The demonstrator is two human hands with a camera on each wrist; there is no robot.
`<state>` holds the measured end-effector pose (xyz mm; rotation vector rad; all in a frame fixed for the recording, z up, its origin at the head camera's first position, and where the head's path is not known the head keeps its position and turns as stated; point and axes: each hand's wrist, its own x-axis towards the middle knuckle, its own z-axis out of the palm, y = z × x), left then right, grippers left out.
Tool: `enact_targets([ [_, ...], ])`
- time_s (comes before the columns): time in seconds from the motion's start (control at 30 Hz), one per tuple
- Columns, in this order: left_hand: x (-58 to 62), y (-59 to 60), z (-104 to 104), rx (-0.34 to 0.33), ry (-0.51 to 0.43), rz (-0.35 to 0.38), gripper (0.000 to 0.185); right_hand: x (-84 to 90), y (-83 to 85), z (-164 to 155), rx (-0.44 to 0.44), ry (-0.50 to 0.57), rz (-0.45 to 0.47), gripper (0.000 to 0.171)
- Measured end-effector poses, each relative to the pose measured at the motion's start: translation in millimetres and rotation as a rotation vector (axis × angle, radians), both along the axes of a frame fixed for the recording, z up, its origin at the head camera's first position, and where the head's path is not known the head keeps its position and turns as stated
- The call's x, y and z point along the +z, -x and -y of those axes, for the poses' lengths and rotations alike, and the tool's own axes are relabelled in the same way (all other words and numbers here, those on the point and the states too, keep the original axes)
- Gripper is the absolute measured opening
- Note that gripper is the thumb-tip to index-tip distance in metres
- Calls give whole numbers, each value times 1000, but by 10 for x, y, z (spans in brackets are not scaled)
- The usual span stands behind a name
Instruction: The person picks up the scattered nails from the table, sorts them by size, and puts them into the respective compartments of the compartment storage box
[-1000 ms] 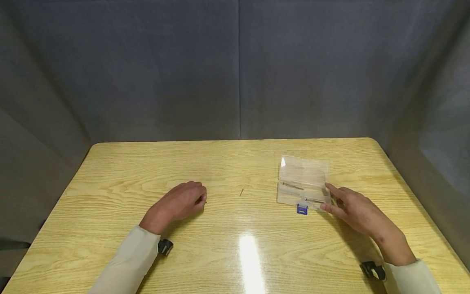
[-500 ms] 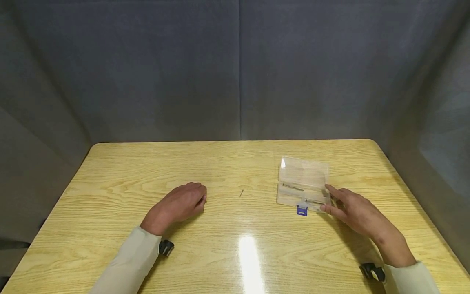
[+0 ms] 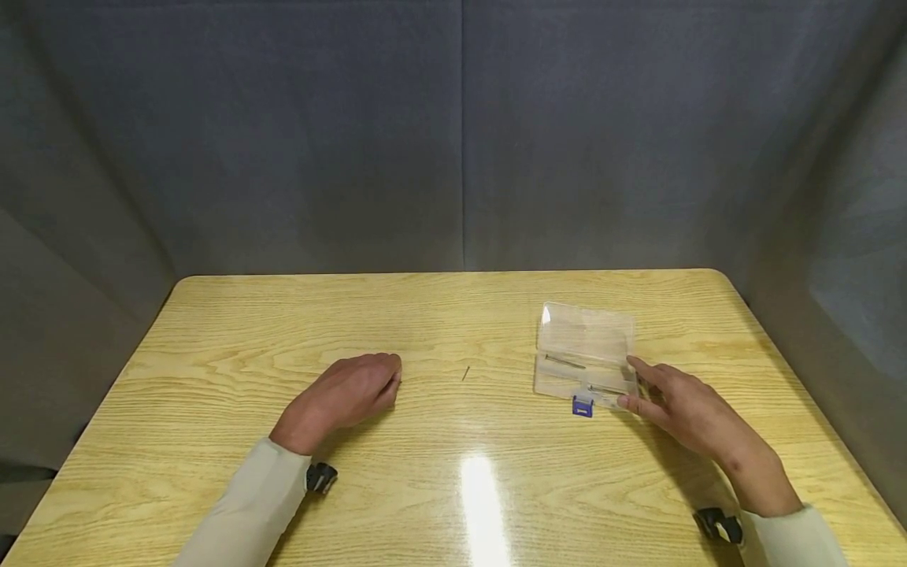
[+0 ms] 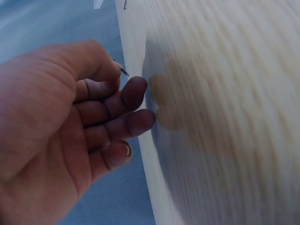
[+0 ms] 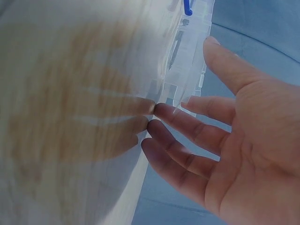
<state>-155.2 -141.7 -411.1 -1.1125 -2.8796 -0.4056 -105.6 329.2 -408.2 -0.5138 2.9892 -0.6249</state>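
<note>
My left hand (image 3: 347, 398) is low over the table's left half, fingers curled. In the left wrist view, its thumb and index finger pinch a thin dark nail (image 4: 124, 72); most of the nail is hidden by the fingers. A second small nail (image 3: 465, 372) lies on the wood to the right of this hand. My right hand (image 3: 690, 409) rests at the right end of an opened clear plastic box (image 3: 586, 331), its fingers fairly straight and touching the edge. Inside the box lie a long nail (image 3: 565, 361) at the left and another nail (image 3: 606, 390) at the front right.
The box's blue latch (image 3: 583, 406) hangs at its front side, and its lid lies back, away from me. Grey cloth partitions (image 3: 460, 142) stand behind and beside the wooden table (image 3: 397, 488). A bright light reflection falls on the table's front middle.
My left hand has shifted very slightly to the right, and the dark tip that stuck out beside it is hidden in the head view. The right hand and the box have stayed in place.
</note>
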Motion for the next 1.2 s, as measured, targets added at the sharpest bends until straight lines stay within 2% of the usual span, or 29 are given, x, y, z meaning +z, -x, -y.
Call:
enact_targets([
  [0.57,71,17,-92,-24,-2,12,28,2,-6,-8,12,2,-12,66],
  [0.9,119,77,-169,-38,-51,126,27,8,-6,2,1,-3,-7,67],
  [1.2,126,77,-207,-32,-110,137,27,-2,-10,-1,-5,-6,-3,67],
])
